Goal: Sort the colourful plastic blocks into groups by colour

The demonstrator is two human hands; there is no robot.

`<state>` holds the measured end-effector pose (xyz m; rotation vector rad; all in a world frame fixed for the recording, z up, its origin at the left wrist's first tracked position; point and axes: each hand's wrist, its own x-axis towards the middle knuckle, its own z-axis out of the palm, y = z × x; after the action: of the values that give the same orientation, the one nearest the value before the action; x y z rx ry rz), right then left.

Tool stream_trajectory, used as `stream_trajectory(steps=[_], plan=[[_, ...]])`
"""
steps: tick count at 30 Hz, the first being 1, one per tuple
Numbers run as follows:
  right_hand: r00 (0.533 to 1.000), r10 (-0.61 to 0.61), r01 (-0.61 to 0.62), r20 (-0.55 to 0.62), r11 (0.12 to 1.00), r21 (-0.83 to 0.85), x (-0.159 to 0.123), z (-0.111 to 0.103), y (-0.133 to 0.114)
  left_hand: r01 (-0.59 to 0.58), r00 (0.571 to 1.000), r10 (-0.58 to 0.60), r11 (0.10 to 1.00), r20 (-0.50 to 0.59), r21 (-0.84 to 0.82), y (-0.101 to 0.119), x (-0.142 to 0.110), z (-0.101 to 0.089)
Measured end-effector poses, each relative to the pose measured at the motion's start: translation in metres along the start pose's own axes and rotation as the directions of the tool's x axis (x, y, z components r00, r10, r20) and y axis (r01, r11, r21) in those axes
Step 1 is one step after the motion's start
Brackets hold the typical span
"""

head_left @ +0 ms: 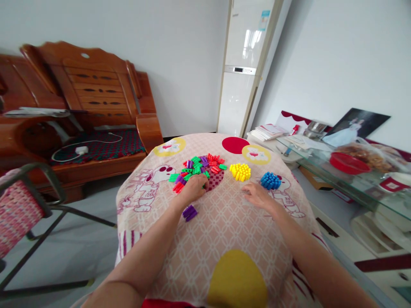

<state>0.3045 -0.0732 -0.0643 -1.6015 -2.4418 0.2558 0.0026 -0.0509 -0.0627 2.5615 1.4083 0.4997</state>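
Reaching into the mixed pile of pegs [198,167], the left hand [194,187] lay curled over the pile's near edge, fingers bent down among green, red and purple pieces; whether it had closed on one could not be told, since the fingertips were hidden under the knuckles. Just behind that hand, toward the person, sat a small purple cluster [189,212] on its own. Beyond the fingers the loose heap spread across the patterned cloth [224,231].

The right hand [257,196] rested flat and open on the cloth, holding nothing. Just past its fingertips stood the blue group [270,180], and further left of that, between the two hands, the yellow group [240,171], both packed tight with ends up.

The pegs looked like short moulded plastic cylinders, glossy, hard and very light; they would probably roll or scatter if nudged and slip under a loose pinch. A pinch across the barrel with thumb and forefinger seemed the surest hold. The cloth underneath was soft, quilted and slightly domed, printed with cartoon figures and coloured discs, so a standing peg would likely tip easily.
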Motion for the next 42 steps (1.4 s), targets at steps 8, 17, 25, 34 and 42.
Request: stream_trajectory(steps=[8,17,25,34,42], plan=[[0.976,0.102,-0.068,-0.191,0.982,0.176,-0.005,0.011,0.005,0.136,0.987,-0.129,0.989,-0.098,0.064,0.017,0.054,0.002],[0.963,0.106,-0.058,-0.246,0.979,0.194,-0.011,0.01,0.005,0.289,0.957,-0.29,0.942,-0.022,0.172,0.028,0.08,0.019],[0.941,0.188,-0.105,-0.28,0.952,0.289,-0.006,0.018,-0.002,0.132,0.991,-0.133,0.99,0.028,0.045,0.032,0.072,0.017],[0.939,0.187,-0.094,-0.288,0.946,0.31,0.003,0.028,-0.008,-0.022,0.994,0.023,1.0,0.103,-0.009,0.042,0.074,0.034],[0.933,0.109,0.073,-0.343,0.877,0.475,-0.007,0.019,-0.018,-0.086,0.959,0.194,0.893,0.208,-0.441,0.066,0.068,0.02]])
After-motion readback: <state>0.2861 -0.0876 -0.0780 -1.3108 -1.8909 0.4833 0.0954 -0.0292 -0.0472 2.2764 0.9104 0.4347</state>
